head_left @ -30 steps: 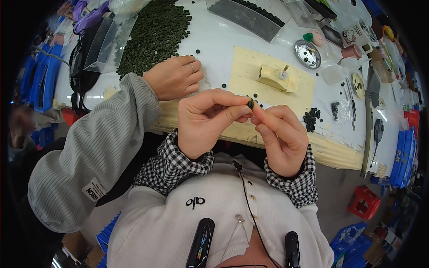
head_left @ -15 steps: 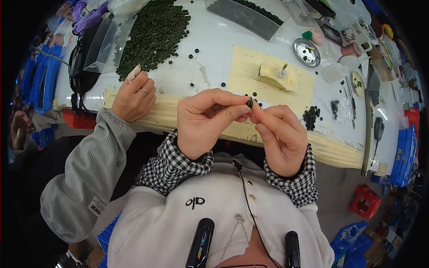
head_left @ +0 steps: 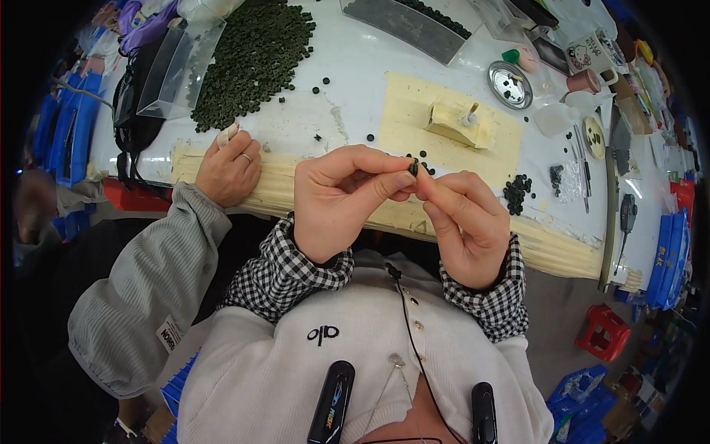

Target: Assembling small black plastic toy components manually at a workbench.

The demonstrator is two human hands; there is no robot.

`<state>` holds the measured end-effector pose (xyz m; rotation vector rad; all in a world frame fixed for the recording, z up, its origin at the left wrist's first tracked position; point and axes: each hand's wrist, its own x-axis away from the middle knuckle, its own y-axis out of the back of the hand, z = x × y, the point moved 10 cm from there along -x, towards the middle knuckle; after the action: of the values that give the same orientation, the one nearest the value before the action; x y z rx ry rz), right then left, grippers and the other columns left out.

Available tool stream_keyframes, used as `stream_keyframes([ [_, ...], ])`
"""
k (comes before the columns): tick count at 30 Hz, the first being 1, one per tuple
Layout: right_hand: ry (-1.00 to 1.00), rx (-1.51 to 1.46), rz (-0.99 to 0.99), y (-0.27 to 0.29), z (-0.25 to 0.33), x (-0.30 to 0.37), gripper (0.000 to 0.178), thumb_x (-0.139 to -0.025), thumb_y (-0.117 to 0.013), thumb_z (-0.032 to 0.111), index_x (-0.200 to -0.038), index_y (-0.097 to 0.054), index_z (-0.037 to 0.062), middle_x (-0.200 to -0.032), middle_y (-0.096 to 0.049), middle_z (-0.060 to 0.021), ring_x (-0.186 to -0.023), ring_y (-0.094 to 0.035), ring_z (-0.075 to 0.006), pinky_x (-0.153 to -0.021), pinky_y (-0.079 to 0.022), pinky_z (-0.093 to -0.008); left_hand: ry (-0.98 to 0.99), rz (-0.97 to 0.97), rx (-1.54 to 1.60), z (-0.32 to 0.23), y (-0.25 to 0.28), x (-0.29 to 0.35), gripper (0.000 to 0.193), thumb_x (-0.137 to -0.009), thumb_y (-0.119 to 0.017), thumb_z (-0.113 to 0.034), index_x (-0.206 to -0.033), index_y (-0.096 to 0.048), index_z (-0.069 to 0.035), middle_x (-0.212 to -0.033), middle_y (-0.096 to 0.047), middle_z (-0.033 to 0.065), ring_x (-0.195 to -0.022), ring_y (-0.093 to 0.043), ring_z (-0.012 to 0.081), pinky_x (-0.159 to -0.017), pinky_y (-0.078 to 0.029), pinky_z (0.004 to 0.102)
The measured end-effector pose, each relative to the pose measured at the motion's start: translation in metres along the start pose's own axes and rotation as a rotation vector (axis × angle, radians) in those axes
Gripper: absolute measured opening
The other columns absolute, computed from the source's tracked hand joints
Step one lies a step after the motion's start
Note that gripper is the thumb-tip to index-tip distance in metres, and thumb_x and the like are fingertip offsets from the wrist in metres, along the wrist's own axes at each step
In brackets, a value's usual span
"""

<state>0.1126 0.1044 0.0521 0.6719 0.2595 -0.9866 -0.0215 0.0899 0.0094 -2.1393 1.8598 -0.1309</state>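
Observation:
My left hand (head_left: 333, 198) pinches a small dark green ring-like piece (head_left: 413, 169) between thumb and index finger, just above the table's front edge. My right hand (head_left: 470, 222) meets it from the right: its index fingertip touches the piece, while its thumb stays apart below. Loose dark pieces (head_left: 518, 194) lie in a small group beyond my right hand, and a few more sit behind my fingertips. Farther back, a yellowish block (head_left: 457, 124) with a short upright peg rests on a pale yellow sheet (head_left: 403, 96).
A large heap of dark green pieces (head_left: 251, 63) covers the back left, beside a clear bin (head_left: 174, 74). Another clear bin (head_left: 407, 29) holds more. At left rests a co-worker's hand (head_left: 231, 174). A metal dish (head_left: 509, 85) and tweezers (head_left: 584, 170) lie at right.
My hands keep almost the same pose around the piece. The co-worker's hand at left has shifted slightly right and toward the table's front edge.

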Motion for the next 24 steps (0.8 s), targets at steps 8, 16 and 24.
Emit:
stream_keyframes([
  [8,-0.004,0.009,0.012,-0.0004,0.0002,-0.0006,0.039,-0.083,-0.063,-0.006,-0.12,-0.062,0.0021,-0.088,-0.06,-0.009,-0.074,-0.058,-0.018,-0.064,-0.048,-0.0245,0.008,0.004,-0.007,0.0022,0.0006,0.0003,0.011,-0.087,-0.063,0.004,-0.098,-0.065,0.004,-0.088,-0.067,0.012,-0.077,-0.066,0.015,-0.071,-0.056,0.0251],
  [16,0.0,0.027,0.018,-0.0005,-0.0011,0.0002,0.04,-0.081,-0.064,-0.007,-0.12,-0.062,0.0019,-0.087,-0.06,-0.0087,-0.072,-0.057,-0.0182,-0.063,-0.047,-0.0251,0.026,0.007,-0.007,0.0038,0.0002,0.0004,0.012,-0.087,-0.063,0.004,-0.098,-0.065,0.005,-0.088,-0.067,0.012,-0.077,-0.066,0.0146,-0.071,-0.056,0.0248],
  [24,0.014,0.029,0.017,-0.0012,-0.0008,0.0011,0.039,-0.082,-0.064,-0.006,-0.12,-0.062,0.0014,-0.087,-0.06,-0.009,-0.072,-0.057,-0.0182,-0.062,-0.047,-0.0248,0.026,0.001,-0.01,0.0036,0.0009,0.0011,0.011,-0.087,-0.063,0.004,-0.098,-0.065,0.005,-0.088,-0.067,0.012,-0.077,-0.066,0.0147,-0.071,-0.056,0.0249],
])
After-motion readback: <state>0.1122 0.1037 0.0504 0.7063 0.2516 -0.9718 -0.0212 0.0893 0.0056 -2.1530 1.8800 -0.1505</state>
